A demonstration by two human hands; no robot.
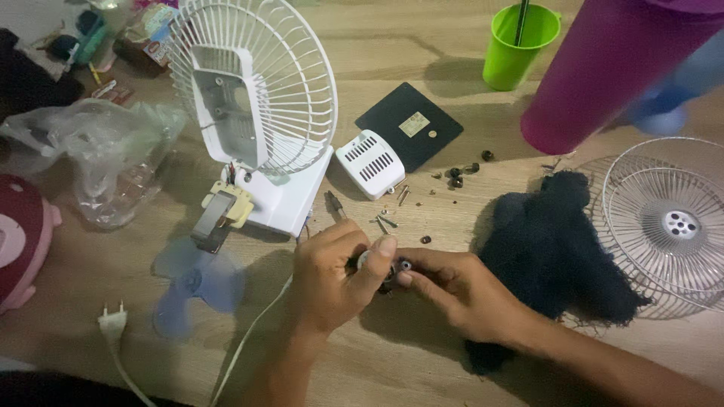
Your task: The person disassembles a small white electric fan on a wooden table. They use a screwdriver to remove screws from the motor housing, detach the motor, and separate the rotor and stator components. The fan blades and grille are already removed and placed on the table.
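Note:
My left hand (332, 275) and my right hand (452, 290) meet at the middle of the wooden table (422, 362). Together they pinch a small dark metal part with a light tip (392, 267); most of it is hidden by my fingers. Just behind my hands stands a dismantled white desk fan (253, 98) with its rear grille and open motor housing. A loose motor block (217, 218) lies against the fan's base. Small screws (386, 220) and dark round bits (456, 177) are scattered beyond my fingertips.
A blue fan blade (192, 283) and a white plug with cord (113, 324) lie left. A white vented cover (369, 162), black square plate (407, 124), dark cloth (558, 249), front grille (671, 218), green cup (519, 41) and magenta tumbler (603, 68) sit right. Crumpled plastic bag (98, 151) left.

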